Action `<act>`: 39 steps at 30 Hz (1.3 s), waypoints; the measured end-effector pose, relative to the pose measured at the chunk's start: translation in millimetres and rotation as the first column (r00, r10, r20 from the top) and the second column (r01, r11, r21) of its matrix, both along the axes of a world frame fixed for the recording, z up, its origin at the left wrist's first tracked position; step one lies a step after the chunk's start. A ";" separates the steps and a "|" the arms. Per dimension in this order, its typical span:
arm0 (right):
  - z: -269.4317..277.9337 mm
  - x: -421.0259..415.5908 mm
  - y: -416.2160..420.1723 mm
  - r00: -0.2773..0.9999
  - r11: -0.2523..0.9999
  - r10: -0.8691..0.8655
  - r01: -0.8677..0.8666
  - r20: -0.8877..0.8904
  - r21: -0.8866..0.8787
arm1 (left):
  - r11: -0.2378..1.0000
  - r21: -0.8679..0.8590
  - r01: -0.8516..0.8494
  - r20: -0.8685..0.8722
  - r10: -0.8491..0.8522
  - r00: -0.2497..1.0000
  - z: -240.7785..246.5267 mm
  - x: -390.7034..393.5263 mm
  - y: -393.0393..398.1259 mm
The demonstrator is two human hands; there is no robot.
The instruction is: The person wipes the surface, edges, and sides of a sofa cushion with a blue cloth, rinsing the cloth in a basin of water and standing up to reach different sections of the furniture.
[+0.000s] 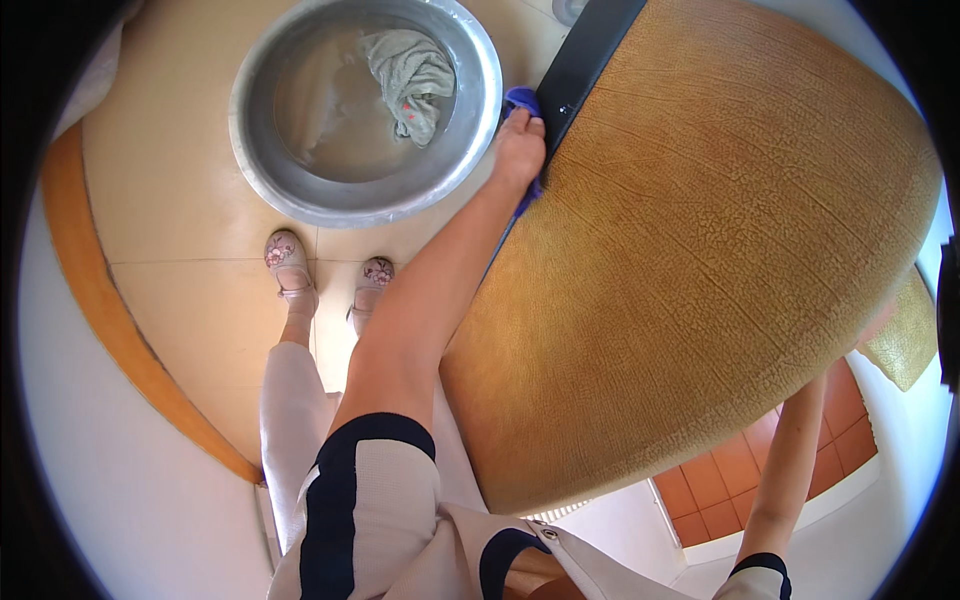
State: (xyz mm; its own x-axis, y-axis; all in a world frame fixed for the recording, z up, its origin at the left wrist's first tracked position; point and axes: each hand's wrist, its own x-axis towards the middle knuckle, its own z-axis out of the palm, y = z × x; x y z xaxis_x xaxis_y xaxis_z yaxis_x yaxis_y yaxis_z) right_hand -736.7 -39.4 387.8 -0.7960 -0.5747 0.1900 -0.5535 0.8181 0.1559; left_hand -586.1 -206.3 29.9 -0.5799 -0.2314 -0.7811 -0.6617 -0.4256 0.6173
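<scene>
My left hand [520, 150] presses a purple cloth [523, 99] against the black edge strip [574, 79] of a large piece with tan, leather-like upholstery [675, 247]. Parts of the cloth show above and below the hand. At the right, my right hand [876, 327] is mostly hidden behind the far edge of the upholstered piece; its fingers and grip cannot be made out. Beside my left hand, a wide metal basin [259, 161] holds cloudy brownish water. A wet grey-green cloth [412, 79] with small red marks lies in the basin.
My feet, in floral shoes [283, 251], stand on beige floor tiles [187, 315] below the basin. An orange skirting band [97, 277] curves along the left wall. Reddish-brown tiles [720, 487] show beyond the upholstery. Another tan upholstered piece [904, 337] stands at far right.
</scene>
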 end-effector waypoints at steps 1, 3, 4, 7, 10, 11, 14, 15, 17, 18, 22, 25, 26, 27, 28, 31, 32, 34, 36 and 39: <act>0.3 -1.1 -0.9 1.000 1.000 -0.006 0.006 0.013 -0.013 | 0.990 -0.127 -0.053 -0.127 0.037 0.991 17.4 -5.7 1.2; 5.2 -3.0 0.3 0.999 0.999 -0.040 0.040 0.032 -0.025 | 0.964 -0.202 -0.171 -0.303 0.104 0.947 72.3 -34.2 6.5; 7.3 -3.0 1.3 0.996 0.997 -0.073 0.075 0.050 -0.034 | 0.976 -0.131 -0.175 -0.481 0.092 0.872 105.1 -55.4 2.9; 3.6 2.7 5.0 0.968 0.939 -0.170 0.216 0.187 -0.268 | 0.946 -0.185 -0.265 -0.835 -0.009 0.551 219.8 -93.4 -18.2; 11.5 17.1 -30.6 0.926 0.815 -0.256 0.361 0.278 -0.453 | 0.840 -0.488 -0.236 -0.761 -0.277 0.587 196.1 -120.5 -18.2; 11.2 15.8 -37.8 0.934 0.828 -0.238 0.338 0.265 -0.447 | 0.730 -0.672 -0.128 -0.604 -0.439 0.666 160.5 -124.8 -18.3; 10.2 12.4 -42.0 0.921 0.784 -0.279 0.382 0.272 -0.490 | 0.889 -0.444 -0.110 -0.305 -0.034 0.952 96.0 -117.4 -10.9; 7.9 11.2 -42.8 0.920 0.779 -0.256 0.379 0.297 -0.500 | 0.924 -0.382 0.016 -0.187 -0.094 0.978 101.1 -114.5 -13.7; 4.9 7.2 -41.8 0.918 0.767 -0.221 0.372 0.328 -0.522 | 0.954 -0.291 -0.074 -0.462 -0.073 0.884 153.9 -110.7 -10.4; 2.8 7.3 -36.8 0.921 0.764 -0.233 0.371 0.311 -0.528 | 0.927 -0.336 -0.167 -0.593 -0.070 0.802 192.0 -110.9 -9.4; 8.9 9.8 -34.3 0.920 0.752 -0.231 0.376 0.318 -0.541 | 0.919 -0.225 -0.324 -0.871 -0.040 0.489 287.5 -138.8 -28.1; 9.6 12.5 -36.2 0.919 0.758 -0.191 0.361 0.344 -0.543 | 0.931 -0.243 -0.272 -0.778 -0.020 0.627 220.8 -179.0 -24.2; 8.5 10.3 -42.6 0.922 0.762 -0.159 0.342 0.353 -0.550 | 0.933 -0.312 -0.179 -0.626 -0.061 0.777 174.2 -179.4 -16.9; 8.9 6.4 -44.9 0.923 0.766 -0.129 0.325 0.362 -0.554 | 0.935 -0.339 -0.105 -0.497 -0.084 0.864 138.3 -170.7 -15.6; 6.5 4.1 -41.2 0.929 0.778 -0.133 0.314 0.345 -0.545 | 0.932 -0.361 -0.028 -0.348 -0.106 0.931 115.6 -158.7 -20.6; 2.6 6.6 -31.5 0.935 0.788 -0.170 0.319 0.313 -0.526 | 0.849 -0.519 0.097 -0.361 -0.321 0.876 131.4 -137.4 -15.5; 3.7 8.1 -31.6 0.928 0.777 -0.180 0.337 0.325 -0.531 | 0.913 -0.406 -0.023 -0.475 -0.189 0.859 155.4 -129.9 -3.2; 4.6 9.2 -28.0 0.923 0.770 -0.205 0.357 0.325 -0.529 | 0.963 -0.242 -0.118 -0.652 -0.071 0.755 239.5 -128.1 -14.9; 7.4 8.5 -22.5 0.924 0.784 -0.219 0.358 0.314 -0.507 | 0.962 -0.237 -0.132 -0.751 -0.095 0.653 251.2 -141.7 -20.5; 8.5 10.2 -37.6 0.909 0.795 -0.266 0.394 0.320 -0.461 | 0.913 -0.324 -0.249 -0.773 -0.104 0.626 186.8 -176.5 -21.1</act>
